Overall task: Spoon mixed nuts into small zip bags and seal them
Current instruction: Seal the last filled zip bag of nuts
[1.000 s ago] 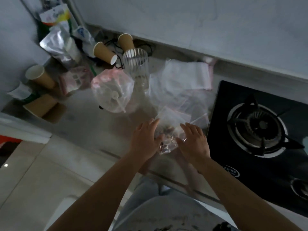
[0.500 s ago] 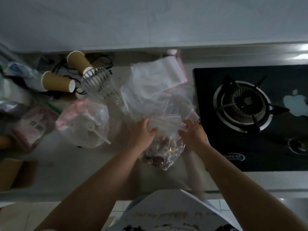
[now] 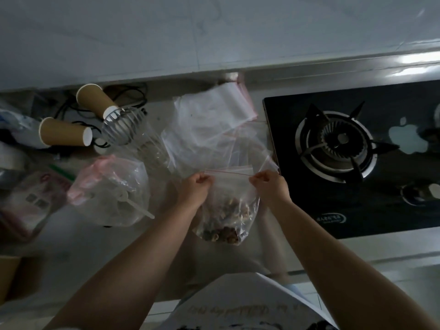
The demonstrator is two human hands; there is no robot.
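Just left of the gas stove (image 3: pixel 338 145), on the counter (image 3: pixel 78 239), a small zip bag (image 3: pixel 227 203) of mixed nuts (image 3: pixel 226 222) hangs from its red-lined top strip, its loaded bottom resting on the counter. The left hand (image 3: pixel 194 189) pinches one end of that strip and the right hand (image 3: pixel 270 186) pinches the other end, drawing it taut between them. I'd judge the film thin, slippery and limp, with all the weight sagging low, so the stiffer zip strip is the sensible place to take hold. Farther left of the stove lies a larger plastic bag (image 3: pixel 112 186) with a white spoon (image 3: pixel 135 206) in it. Whether the zip is already pressed closed is too fine to make out, and both palms are turned away.
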